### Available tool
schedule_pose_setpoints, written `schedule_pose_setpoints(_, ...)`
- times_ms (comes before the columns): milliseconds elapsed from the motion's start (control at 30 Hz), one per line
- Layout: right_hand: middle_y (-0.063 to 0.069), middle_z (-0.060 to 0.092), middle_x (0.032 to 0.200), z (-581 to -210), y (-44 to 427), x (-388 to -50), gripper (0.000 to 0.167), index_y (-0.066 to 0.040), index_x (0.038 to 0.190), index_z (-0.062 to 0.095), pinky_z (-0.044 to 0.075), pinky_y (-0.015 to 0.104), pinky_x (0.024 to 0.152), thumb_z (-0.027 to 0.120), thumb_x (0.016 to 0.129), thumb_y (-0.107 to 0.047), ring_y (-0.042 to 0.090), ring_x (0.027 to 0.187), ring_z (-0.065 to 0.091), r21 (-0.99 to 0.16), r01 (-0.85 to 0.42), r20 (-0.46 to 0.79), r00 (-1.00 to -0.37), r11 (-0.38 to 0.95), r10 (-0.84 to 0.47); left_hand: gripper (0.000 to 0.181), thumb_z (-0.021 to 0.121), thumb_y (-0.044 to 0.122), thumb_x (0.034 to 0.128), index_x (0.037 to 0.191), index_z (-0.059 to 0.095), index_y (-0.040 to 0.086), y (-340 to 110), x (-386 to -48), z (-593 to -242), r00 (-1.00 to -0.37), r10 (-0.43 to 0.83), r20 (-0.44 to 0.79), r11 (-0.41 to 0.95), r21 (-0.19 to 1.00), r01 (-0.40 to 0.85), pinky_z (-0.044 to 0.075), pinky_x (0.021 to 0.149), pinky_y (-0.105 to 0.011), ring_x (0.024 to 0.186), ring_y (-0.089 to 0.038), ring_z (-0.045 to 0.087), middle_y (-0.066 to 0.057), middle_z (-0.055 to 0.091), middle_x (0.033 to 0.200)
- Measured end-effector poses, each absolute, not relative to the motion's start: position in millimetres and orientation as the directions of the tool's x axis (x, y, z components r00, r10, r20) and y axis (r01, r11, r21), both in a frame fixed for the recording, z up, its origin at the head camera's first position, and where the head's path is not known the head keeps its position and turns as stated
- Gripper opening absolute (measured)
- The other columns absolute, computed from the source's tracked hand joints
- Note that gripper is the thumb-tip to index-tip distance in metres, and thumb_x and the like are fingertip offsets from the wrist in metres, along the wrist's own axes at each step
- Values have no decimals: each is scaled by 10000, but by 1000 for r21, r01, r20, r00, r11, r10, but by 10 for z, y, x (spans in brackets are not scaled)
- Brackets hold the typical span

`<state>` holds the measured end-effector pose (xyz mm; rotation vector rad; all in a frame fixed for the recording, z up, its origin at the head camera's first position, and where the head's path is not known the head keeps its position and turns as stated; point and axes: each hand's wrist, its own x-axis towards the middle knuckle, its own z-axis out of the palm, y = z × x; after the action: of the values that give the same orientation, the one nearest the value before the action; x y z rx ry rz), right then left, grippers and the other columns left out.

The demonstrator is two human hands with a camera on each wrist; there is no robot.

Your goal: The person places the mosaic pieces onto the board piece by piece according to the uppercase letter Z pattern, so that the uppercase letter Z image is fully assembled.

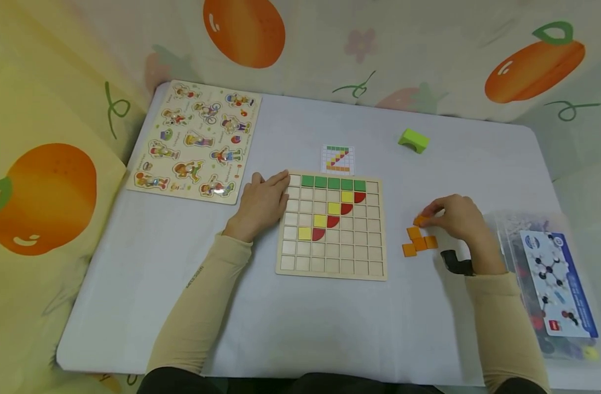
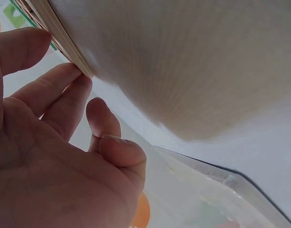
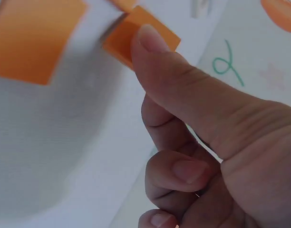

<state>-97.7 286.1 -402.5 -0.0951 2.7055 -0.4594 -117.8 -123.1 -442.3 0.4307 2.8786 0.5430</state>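
A wooden grid board (image 1: 332, 267) lies in the middle of the table, bearing a row of green squares, a diagonal of yellow squares and red quarter-round pieces. My left hand (image 1: 262, 205) rests at the board's upper left corner. In the left wrist view, fingertips of the left hand (image 2: 55, 137) touch the board's edge (image 2: 64, 35). Right of the board, my right hand (image 1: 455, 218) pinches an orange square tile (image 3: 160, 35) between thumb and finger. Several more orange tiles (image 1: 420, 244) lie beside that hand. A small pattern card (image 1: 337, 160) sits just above the board.
A picture puzzle board (image 1: 194, 142) lies at the back left. A green arch block (image 1: 414, 140) stands at the back right. Near the right edge are a clear plastic box (image 1: 559, 284) and, by the right wrist, a black curved thing (image 1: 456, 264).
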Motion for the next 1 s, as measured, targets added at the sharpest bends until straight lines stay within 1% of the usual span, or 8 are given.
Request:
schedule_pose_setpoints(100,244,764,1045,-3995,2817,-997,293,-2,1029,788,434,301,657,814,889,-259,278,791,604,-363,-19,-337,-930,932,-150,488,528,234,1055,1524,516,97,-1242,-1170,-4431,-941,314,-127,892,378,246,433,798,-434,993,-341,470,-15,465,1636)
schedule_pose_setpoints(233,217,776,1004,-3985,2625,-1032,231,-17,1015,801,379,259,594,806,897,-215,176,671,490,-426,-54,-290,-937,903,-193,489,524,236,1057,1525,514,96,-1256,-1164,-4442,-942,310,-129,895,374,244,436,803,-437,996,-343,471,-21,464,1636)
schedule_pose_setpoints(367,190,782,986,-3980,2334,-1048,197,-31,994,814,326,245,557,822,880,-192,168,631,422,-491,-55,-293,-929,869,-225,490,520,238,1058,1526,513,95,-1260,-1167,-4449,-943,306,-128,897,372,241,442,811,-440,1008,-344,476,-23,464,1636)
schedule_pose_setpoints(533,138,764,912,-3967,1979,-1034,199,-52,988,825,282,253,578,833,872,-213,182,656,402,-532,-55,-334,-904,845,-269,489,516,241,1061,1528,510,96,-1252,-1171,-4451,-941,311,-132,896,372,244,450,819,-448,1021,-348,479,-22,459,1640)
schedule_pose_setpoints(600,122,758,890,-3978,1855,-1029,192,-57,982,828,281,256,596,833,871,-214,184,679,404,-548,-73,-339,-891,833,-301,488,517,241,1061,1527,512,98,-1247,-1172,-4450,-941,313,-130,895,372,246,452,820,-451,1024,-351,482,-21,460,1639)
schedule_pose_setpoints(767,97,800,933,-4036,1565,-989,154,-74,948,835,296,245,613,845,852,-194,181,736,442,-607,-141,-318,-858,782,-403,488,516,241,1060,1527,512,99,-1238,-1173,-4447,-941,313,-127,894,373,248,444,821,-448,1025,-348,475,-19,460,1640)
schedule_pose_setpoints(867,78,816,928,-4080,1383,-937,140,-86,928,839,359,218,632,858,836,-190,164,770,544,-628,-198,-292,-837,752,-463,489,515,242,1060,1528,511,99,-1233,-1174,-4444,-940,316,-130,894,372,249,441,820,-445,1024,-346,471,-19,458,1641)
schedule_pose_setpoints(1000,36,825,913,-4131,1130,-875,136,-104,924,844,451,211,669,851,843,-213,135,803,661,-636,-290,-257,-794,715,-551,491,514,246,1062,1532,507,103,-1227,-1182,-4441,-938,316,-140,897,365,247,448,828,-446,1027,-345,474,-14,451,1645)
